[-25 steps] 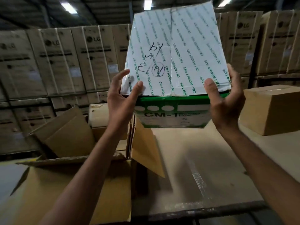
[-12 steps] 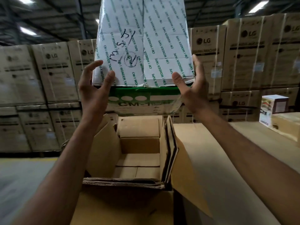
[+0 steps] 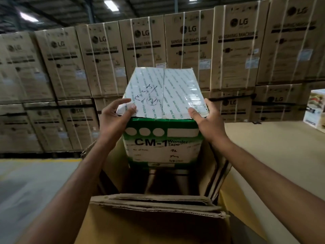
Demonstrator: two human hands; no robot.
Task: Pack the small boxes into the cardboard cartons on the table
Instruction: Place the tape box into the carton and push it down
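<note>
A white and green tape box (image 3: 163,143), sealed with printed white tape and marked "CM-1 Wonder Tape", hangs partly inside an open cardboard carton (image 3: 158,206) in front of me. My left hand (image 3: 115,118) grips its top left corner. At the top right corner my right hand (image 3: 207,120) holds it too. The box's lower part sits between the carton's walls, with dark space under it. The carton's flaps stand open on all sides.
The carton stands on a brown table (image 3: 274,155) that runs to the right. A small printed box (image 3: 316,111) sits at the table's far right. Stacked LG washing machine cartons (image 3: 190,50) form a wall behind. Grey floor (image 3: 31,182) lies to the left.
Both hands have brought the tape box down from overhead into the open carton's mouth. The view has tilted down toward the carton.
</note>
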